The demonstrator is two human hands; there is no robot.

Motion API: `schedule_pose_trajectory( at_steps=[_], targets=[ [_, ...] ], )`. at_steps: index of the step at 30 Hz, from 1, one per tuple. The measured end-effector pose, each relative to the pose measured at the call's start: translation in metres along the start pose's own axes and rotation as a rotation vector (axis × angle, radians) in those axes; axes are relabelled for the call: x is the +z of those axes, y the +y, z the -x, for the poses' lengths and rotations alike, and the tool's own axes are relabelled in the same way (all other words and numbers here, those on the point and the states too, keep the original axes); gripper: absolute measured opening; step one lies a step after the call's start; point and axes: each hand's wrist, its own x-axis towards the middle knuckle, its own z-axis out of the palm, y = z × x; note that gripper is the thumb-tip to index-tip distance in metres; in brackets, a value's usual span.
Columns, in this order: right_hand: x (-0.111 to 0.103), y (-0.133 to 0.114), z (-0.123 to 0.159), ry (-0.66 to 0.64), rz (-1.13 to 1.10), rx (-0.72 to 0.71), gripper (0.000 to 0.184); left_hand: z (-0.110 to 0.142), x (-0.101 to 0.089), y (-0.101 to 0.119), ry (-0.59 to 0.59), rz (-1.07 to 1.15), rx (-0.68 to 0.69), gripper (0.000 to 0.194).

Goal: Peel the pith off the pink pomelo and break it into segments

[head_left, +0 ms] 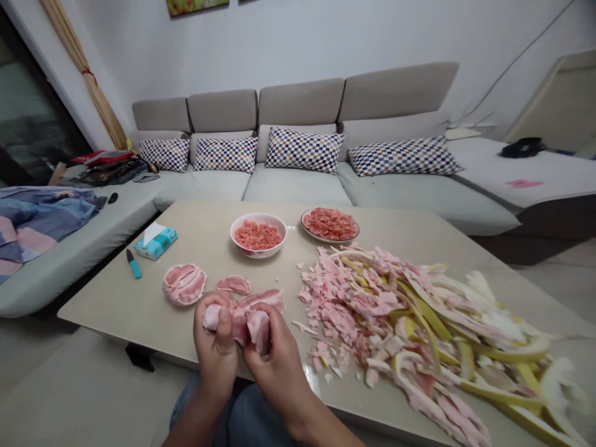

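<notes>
My left hand (215,341) and my right hand (279,351) grip a pink pomelo piece (239,326) between them, over the table's near edge. The fingers of both hands are closed round its pale, peeled-back membrane. Part of the fruit is hidden behind the fingers. Just beyond my hands lies a single pomelo segment (234,284). To the left of it rests a larger chunk of pomelo (185,284), several segments still joined. A bowl (259,253) of loose pink pulp and a dark-rimmed plate (356,233) heaped with more pulp stand farther back.
A big heap of yellow-green pomelo peel (428,316) and pink membrane scraps (333,301) covers the table's right side. On the left are a blue tissue pack (161,243) and a small knife (134,265) with a turquoise handle. Behind the table (209,217) stands a sofa (293,186) with checkered cushions.
</notes>
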Motion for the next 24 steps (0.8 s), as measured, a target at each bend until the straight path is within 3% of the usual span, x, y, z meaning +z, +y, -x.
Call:
schedule_pose_trajectory(
  at_steps=[5,11,15,18,20,24],
  targets=[
    [-0.010,-0.009,-0.016,-0.053,-0.072,0.029,0.026,0.001,0.005,-0.001,-0.108,-0.131,-0.107,0.028],
    [-0.030,-0.024,-0.029,-0.176,0.105,0.031,0.040,0.008,-0.006,-0.011,-0.308,-0.287,-0.140,0.036],
    [-0.034,-0.025,-0.029,-0.239,0.125,0.073,0.013,0.003,-0.013,-0.010,-0.324,-0.328,-0.148,0.037],
    [-0.038,-0.026,-0.031,-0.297,0.016,0.133,0.005,-0.002,-0.015,-0.005,-0.366,-0.293,-0.178,0.043],
    [-0.046,-0.027,-0.034,-0.411,-0.117,0.245,0.002,-0.005,-0.019,-0.001,-0.425,-0.207,-0.295,0.048],
    [-0.069,-0.028,-0.043,-0.686,-0.287,0.403,0.013,-0.010,-0.030,0.005,-0.589,0.033,-0.654,0.058]
  ],
)
